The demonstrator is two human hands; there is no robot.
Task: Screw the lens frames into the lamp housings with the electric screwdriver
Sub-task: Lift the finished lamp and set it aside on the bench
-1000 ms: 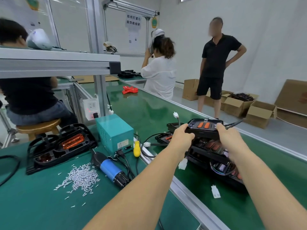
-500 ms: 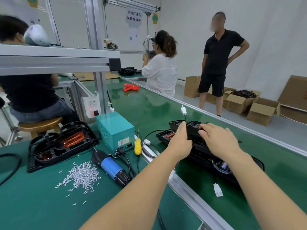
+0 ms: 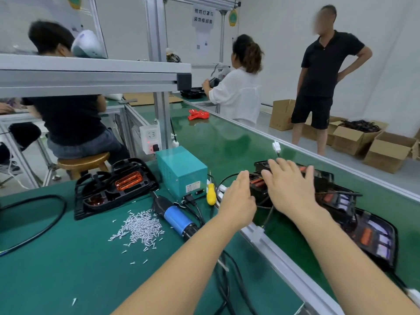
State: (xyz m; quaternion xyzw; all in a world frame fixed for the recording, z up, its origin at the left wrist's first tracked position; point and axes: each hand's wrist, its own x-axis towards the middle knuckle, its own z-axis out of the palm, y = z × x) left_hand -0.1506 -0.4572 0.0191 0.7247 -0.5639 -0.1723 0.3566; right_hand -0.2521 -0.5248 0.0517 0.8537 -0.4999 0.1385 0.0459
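Note:
Black lamp housings (image 3: 327, 187) with orange lenses lie in a row on the green conveyor belt (image 3: 227, 142) at the right. My right hand (image 3: 288, 187) hovers flat over them with fingers spread. My left hand (image 3: 238, 198) reaches out beside it with straight fingers and holds nothing. Another black housing with an orange lens frame (image 3: 113, 187) lies on the bench at the left. The blue and black electric screwdriver (image 3: 175, 214) lies on the bench beside a pile of small silver screws (image 3: 141, 228).
A teal power box (image 3: 181, 171) and a yellow-handled screwdriver (image 3: 211, 194) stand between bench and belt. Cables (image 3: 229, 287) run over the bench edge. A red part (image 3: 198, 114) lies further up the belt. Three people and cardboard boxes (image 3: 386, 148) are beyond.
Both hands set the lifted housing down on the row and let go. They now hover with fingers straight, and the view has shifted slightly.

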